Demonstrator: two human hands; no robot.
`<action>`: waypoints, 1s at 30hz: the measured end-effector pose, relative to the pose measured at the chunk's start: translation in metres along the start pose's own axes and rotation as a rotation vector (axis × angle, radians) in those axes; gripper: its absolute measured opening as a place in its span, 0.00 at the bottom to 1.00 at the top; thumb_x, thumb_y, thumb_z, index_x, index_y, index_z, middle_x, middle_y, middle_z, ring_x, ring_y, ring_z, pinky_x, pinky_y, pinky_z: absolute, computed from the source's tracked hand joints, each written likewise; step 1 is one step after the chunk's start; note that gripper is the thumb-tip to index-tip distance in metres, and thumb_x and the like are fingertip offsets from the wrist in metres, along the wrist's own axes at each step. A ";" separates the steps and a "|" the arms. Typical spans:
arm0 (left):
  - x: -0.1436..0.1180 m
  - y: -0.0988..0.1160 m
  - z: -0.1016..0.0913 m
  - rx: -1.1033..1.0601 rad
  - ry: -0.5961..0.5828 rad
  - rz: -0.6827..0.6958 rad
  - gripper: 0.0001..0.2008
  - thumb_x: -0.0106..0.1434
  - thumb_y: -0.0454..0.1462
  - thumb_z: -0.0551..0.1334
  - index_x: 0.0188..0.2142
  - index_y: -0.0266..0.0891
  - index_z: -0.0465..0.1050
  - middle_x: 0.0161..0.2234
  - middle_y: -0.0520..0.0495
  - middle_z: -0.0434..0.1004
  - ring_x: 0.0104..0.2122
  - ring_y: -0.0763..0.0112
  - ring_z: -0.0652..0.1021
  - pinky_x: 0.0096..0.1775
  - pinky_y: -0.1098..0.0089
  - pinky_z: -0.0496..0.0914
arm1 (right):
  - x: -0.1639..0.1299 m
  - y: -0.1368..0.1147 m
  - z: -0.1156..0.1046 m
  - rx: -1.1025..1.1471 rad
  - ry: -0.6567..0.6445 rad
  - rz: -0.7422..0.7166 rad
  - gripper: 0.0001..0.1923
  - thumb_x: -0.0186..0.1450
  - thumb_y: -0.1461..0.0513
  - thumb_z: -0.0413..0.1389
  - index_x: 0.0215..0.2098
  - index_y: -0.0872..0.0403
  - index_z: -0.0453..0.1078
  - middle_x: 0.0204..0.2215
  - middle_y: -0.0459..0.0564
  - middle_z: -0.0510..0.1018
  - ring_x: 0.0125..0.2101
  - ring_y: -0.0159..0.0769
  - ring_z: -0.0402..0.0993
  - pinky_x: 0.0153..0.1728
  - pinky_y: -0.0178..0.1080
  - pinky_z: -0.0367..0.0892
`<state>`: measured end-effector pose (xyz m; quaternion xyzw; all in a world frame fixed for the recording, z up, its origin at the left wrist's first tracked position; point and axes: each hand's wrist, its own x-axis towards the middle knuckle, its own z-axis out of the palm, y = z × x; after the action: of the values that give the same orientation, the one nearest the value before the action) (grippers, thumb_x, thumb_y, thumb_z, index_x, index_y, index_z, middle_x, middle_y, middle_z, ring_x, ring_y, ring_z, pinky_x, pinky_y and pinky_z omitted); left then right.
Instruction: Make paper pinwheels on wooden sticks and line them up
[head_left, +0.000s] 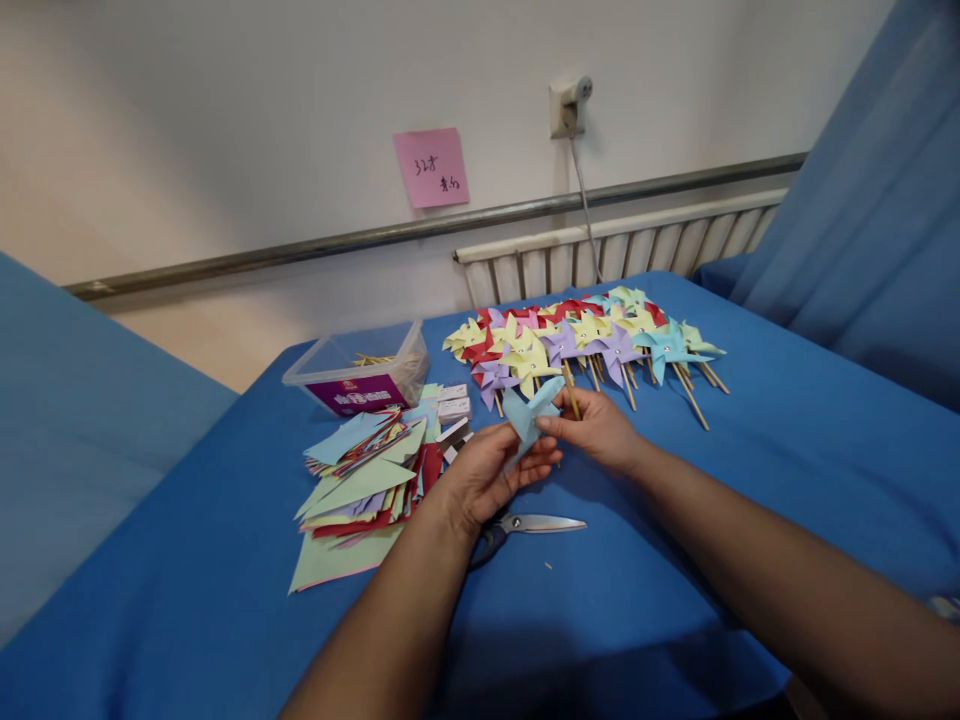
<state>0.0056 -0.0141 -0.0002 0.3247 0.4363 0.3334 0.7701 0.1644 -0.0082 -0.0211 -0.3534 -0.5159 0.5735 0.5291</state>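
Note:
A light blue paper pinwheel (525,412) is held up over the middle of the table. My left hand (484,475) is closed on it from the left, with the lower fingers curled beneath. My right hand (606,432) grips a thin wooden stick (571,392), while its thumb tip touches the right side of the pinwheel. Whether the stick joins the paper cannot be made out. Below my left hand lie scissors (536,523) with dark handles, partly covered by the wrist. A stack of coloured paper pieces (360,490) lies left of my left forearm.
Finished-looking pinwheels (619,347) on sticks lie in a heap at the back. A clear plastic box (356,385) holding sticks stands at the back left, near small white boxes (453,402). Blue cloth (787,440) covers the table; a radiator (637,245) stands behind.

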 end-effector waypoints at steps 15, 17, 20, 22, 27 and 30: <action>0.007 -0.004 0.001 0.303 0.254 0.464 0.17 0.42 0.43 0.74 0.28 0.35 0.74 0.22 0.54 0.71 0.22 0.78 0.69 0.27 0.76 0.61 | 0.001 0.004 0.002 -0.058 0.166 0.125 0.19 0.49 0.51 0.66 0.26 0.55 0.66 0.16 0.37 0.62 0.17 0.23 0.51 0.18 0.32 0.47; 0.008 -0.004 0.000 0.292 0.277 0.455 0.17 0.42 0.43 0.74 0.26 0.35 0.73 0.20 0.54 0.70 0.21 0.79 0.67 0.26 0.76 0.60 | 0.001 0.005 0.001 -0.026 0.134 0.144 0.18 0.50 0.52 0.66 0.27 0.55 0.66 0.16 0.37 0.61 0.16 0.23 0.50 0.17 0.31 0.45; 0.008 -0.004 -0.001 0.261 0.289 0.424 0.18 0.41 0.42 0.75 0.27 0.35 0.74 0.23 0.52 0.73 0.24 0.76 0.70 0.29 0.75 0.64 | 0.000 0.006 -0.001 0.045 0.056 0.172 0.18 0.51 0.52 0.66 0.28 0.54 0.66 0.15 0.36 0.59 0.15 0.22 0.48 0.15 0.31 0.42; 0.008 -0.003 -0.001 0.254 0.291 0.420 0.18 0.41 0.42 0.75 0.28 0.35 0.74 0.24 0.51 0.74 0.24 0.75 0.71 0.30 0.74 0.65 | 0.000 0.006 -0.002 0.053 0.033 0.172 0.17 0.51 0.53 0.66 0.28 0.55 0.67 0.16 0.36 0.60 0.15 0.21 0.48 0.15 0.31 0.41; 0.006 -0.003 0.003 0.265 0.281 0.445 0.16 0.40 0.41 0.74 0.26 0.35 0.75 0.23 0.51 0.74 0.23 0.77 0.70 0.28 0.75 0.63 | 0.000 0.004 0.001 -0.009 0.072 0.162 0.17 0.49 0.54 0.67 0.26 0.55 0.67 0.16 0.36 0.61 0.15 0.21 0.49 0.15 0.31 0.43; 0.004 -0.002 0.005 0.253 0.286 0.449 0.16 0.40 0.40 0.74 0.26 0.35 0.74 0.22 0.52 0.74 0.23 0.77 0.70 0.28 0.75 0.62 | -0.001 0.003 0.002 -0.005 0.061 0.145 0.17 0.50 0.54 0.67 0.25 0.55 0.66 0.15 0.36 0.60 0.15 0.21 0.49 0.15 0.31 0.44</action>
<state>0.0122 -0.0129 -0.0023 0.4562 0.4958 0.4810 0.5610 0.1621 -0.0091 -0.0234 -0.4087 -0.4739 0.5980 0.5007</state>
